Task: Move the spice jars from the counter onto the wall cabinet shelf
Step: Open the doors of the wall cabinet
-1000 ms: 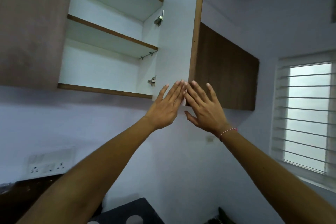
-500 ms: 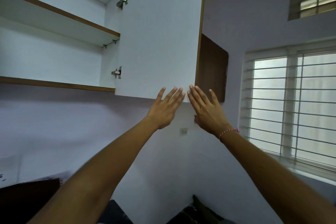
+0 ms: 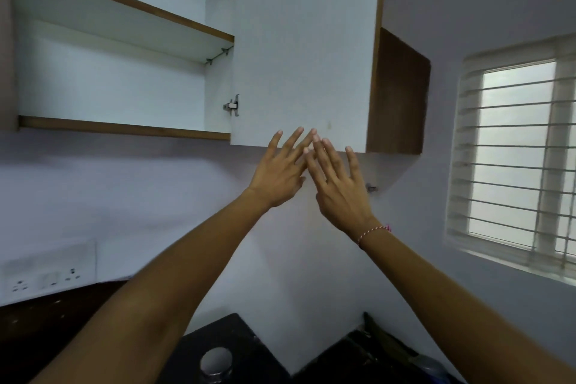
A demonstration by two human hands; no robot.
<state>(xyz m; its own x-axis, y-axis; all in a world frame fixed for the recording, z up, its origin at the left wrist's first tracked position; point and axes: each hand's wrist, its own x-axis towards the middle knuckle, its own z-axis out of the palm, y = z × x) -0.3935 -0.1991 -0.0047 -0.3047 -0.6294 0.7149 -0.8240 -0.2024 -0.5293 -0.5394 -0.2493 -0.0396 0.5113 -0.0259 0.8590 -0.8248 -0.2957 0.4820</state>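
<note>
Nearest to me, down at six o'clock, the dark glossy stone tabletop [image 3: 237, 340] runs into the corner, and on it stands a clear glass spice jar with a silvery round lid [image 3: 216, 362], seen from above and untouched; something dark and blurred lies on the tabletop toward five o'clock [image 3: 389, 349], and I cannot tell whether it is another jar. My two bare forearms rise from the bottom corners and meet near the middle. My left hand [image 3: 276, 173] is spread flat, fingers straight and fanned, holding nothing; my right hand [image 3: 338, 190], with a red-and-white thread bracelet [image 3: 372, 232] at the wrist, is likewise spread and empty. Their fingertips overlap at about twelve o'clock from the wrists, just at the bottom edge of the open white laminate cabinet door [image 3: 305, 50]; whether they press it or only hover beside it I cannot tell. Farther off, toward ten o'clock, the wall cabinet [image 3: 124, 131] with its wood-trimmed white interior shows its lower shelf and the upper shelf board [image 3: 124, 14] above it, and no jar is visible on either. At eight o'clock a white switch-and-socket plate [image 3: 46, 279] sits on the wall, and at three o'clock a barred window with white louvres [image 3: 514, 150] lets in daylight. As I judge it, only the opening of the cabinet is done: no jar appears to be on a shelf yet, so I must reach down, take each one and lift it up there.
</note>
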